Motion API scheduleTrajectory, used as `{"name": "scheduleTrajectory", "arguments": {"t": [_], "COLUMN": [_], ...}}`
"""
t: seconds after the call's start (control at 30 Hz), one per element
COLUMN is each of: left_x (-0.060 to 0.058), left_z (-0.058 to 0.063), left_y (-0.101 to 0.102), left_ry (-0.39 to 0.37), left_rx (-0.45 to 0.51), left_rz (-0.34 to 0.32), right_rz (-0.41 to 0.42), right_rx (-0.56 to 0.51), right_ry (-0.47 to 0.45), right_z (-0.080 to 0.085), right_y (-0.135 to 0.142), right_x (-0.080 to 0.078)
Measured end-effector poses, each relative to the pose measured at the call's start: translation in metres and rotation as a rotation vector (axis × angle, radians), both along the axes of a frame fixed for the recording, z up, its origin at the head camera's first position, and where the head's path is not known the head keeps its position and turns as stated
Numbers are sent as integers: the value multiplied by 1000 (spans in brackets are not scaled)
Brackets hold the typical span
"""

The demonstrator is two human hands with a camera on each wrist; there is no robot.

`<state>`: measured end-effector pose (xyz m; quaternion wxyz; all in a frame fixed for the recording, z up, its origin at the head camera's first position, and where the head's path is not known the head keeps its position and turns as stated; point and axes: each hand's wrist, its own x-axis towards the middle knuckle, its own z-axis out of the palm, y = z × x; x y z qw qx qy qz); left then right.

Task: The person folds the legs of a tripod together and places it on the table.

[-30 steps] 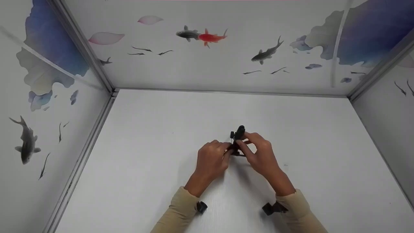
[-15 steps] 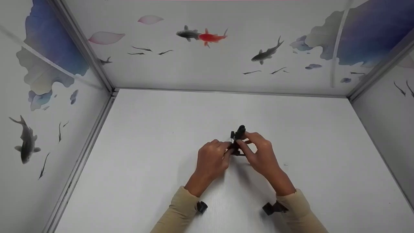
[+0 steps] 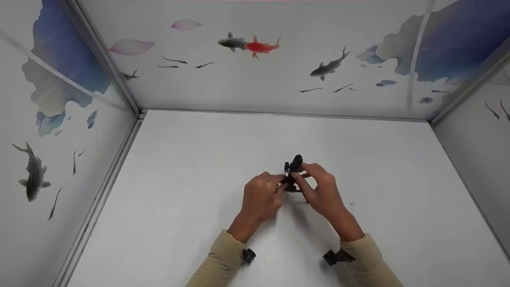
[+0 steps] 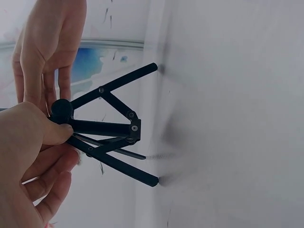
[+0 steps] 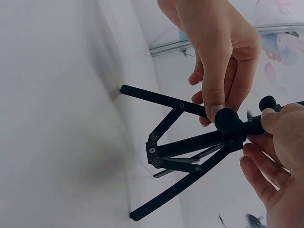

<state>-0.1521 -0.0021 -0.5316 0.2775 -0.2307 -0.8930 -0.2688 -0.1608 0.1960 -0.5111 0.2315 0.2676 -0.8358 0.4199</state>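
Note:
A small black tripod (image 3: 296, 162) is held between both hands over the white table. My left hand (image 3: 261, 195) pinches it at the collar where the legs meet, thumb against the large round knob (image 5: 228, 120). Higher up, my right hand (image 3: 324, 191) grips the column, its thumb beside a smaller knob (image 5: 267, 102). In both wrist views the legs (image 4: 128, 171) stand partly spread, joined by braces to a lower hub (image 4: 135, 129). The leg tips point down at the table; whether they touch it I cannot tell. Fingers hide part of the column.
The white tabletop (image 3: 191, 151) reaches to a back wall (image 3: 255, 87) printed with fish and petals. Metal-framed side panels stand left (image 3: 79, 167) and right (image 3: 470, 135). A black wrist camera sits at each cuff.
Both hands stay in nearly the same place on the tripod. A small dark tip now shows just below the right hand's fingers in the head view.

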Motion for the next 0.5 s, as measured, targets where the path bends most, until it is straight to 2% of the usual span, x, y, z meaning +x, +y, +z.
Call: {"name": "scheduleTrajectory", "arguments": {"t": [0.5], "left_x": [0], "left_z": [2], "left_y": [-2], "left_ry": [-108], "left_rx": [104], "left_rz": [-37], "right_rz": [-51], "right_rx": [6], "right_ry": [-64], "right_z": [-1], "right_y": [4], "right_x": [0]}}
